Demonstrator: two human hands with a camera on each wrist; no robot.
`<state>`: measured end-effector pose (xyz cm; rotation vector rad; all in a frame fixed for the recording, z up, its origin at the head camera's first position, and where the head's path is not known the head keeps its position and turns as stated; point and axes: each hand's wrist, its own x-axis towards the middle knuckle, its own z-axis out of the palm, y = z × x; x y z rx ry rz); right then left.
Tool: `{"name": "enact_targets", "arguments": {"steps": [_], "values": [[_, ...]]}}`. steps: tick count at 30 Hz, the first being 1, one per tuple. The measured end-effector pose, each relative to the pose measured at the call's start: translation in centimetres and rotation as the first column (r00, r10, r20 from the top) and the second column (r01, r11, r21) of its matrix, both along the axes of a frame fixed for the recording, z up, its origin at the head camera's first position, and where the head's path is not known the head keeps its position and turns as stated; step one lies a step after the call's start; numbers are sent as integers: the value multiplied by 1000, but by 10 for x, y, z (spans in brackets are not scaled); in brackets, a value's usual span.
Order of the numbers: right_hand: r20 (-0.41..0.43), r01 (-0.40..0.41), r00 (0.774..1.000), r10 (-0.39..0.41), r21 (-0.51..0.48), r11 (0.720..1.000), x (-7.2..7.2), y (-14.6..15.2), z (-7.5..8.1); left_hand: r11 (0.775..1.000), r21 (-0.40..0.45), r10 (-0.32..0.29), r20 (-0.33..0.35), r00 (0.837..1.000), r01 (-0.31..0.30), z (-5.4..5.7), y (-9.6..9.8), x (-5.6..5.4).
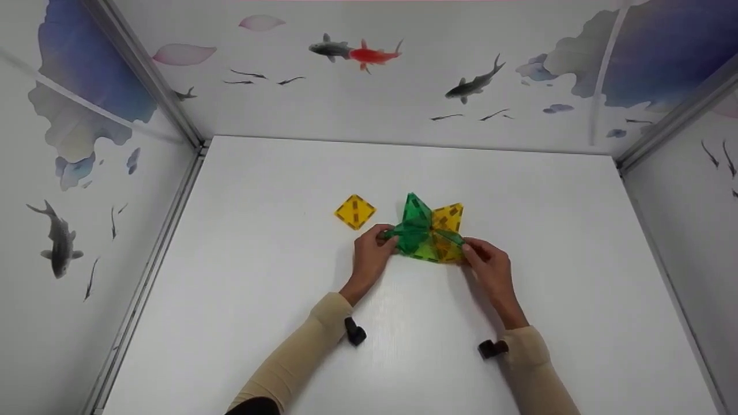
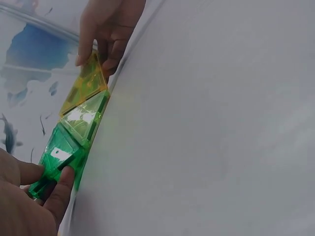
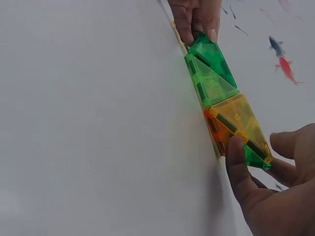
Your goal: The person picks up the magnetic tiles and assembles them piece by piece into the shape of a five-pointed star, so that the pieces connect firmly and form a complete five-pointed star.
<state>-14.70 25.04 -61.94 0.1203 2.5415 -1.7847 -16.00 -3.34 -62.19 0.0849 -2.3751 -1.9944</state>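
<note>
Translucent magnetic tiles (image 1: 425, 250), green and yellow triangles, are joined into one star-like shape on the white table. My left hand (image 1: 372, 256) pinches a dark green tile (image 2: 60, 152) at the left end between thumb and fingers. At the right end my right hand (image 1: 490, 268) pinches a corner where a yellow tile (image 3: 241, 120) meets a small green piece (image 3: 256, 157). A light green tile (image 2: 84, 119) lies between the green and yellow ones. Part of the shape's far side is hidden in both wrist views.
A separate yellow square (image 1: 355, 212) of tiles lies just left of the joined shape. White panels (image 1: 403, 109) printed with fish and petals enclose the table (image 1: 259, 190) at the back and both sides.
</note>
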Motion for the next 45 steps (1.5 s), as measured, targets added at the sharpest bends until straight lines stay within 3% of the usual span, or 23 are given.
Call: {"name": "enact_targets", "arguments": {"steps": [6,10,14,16,19,22,24,28,32,35,38,41,45], "values": [[-13,-36,999,37,24,999,-7,5,2,1000,7,-24,15,1000,24,0,2,0],[-20,-51,998,52,57,997,-9,8,4,998,2,-63,-13,998,63,-1,-3,-1],[-34,-35,999,39,115,993,-6,8,7,991,-133,-27,-107,994,12,1,-22,-8],[-53,-3,999,11,142,990,-4,9,8,966,-254,19,-149,989,-57,3,-35,-14],[-83,53,996,-40,151,987,0,11,9,890,-439,61,-149,987,-121,5,-53,-24],[-88,86,993,-74,144,986,2,14,10,804,-587,57,-78,995,-92,6,-65,-33],[-81,97,993,-86,143,985,3,15,10,767,-639,52,-19,998,-52,7,-71,-38],[-51,94,995,-87,141,986,5,17,10,734,-679,59,60,996,-2,8,-76,-46],[-28,90,996,-87,137,987,7,16,9,719,-695,67,81,994,8,9,-77,-50],[-24,92,996,-89,137,986,7,16,8,718,-696,70,90,993,12,11,-78,-51],[-28,93,996,-90,138,986,7,15,7,736,-677,71,97,993,14,13,-79,-50],[-47,101,994,-95,143,985,7,17,9,783,-623,68,104,992,11,13,-79,-48],[-96,123,989,-110,142,982,6,21,13,874,-486,37,85,996,9,10,-81,-41]]}}
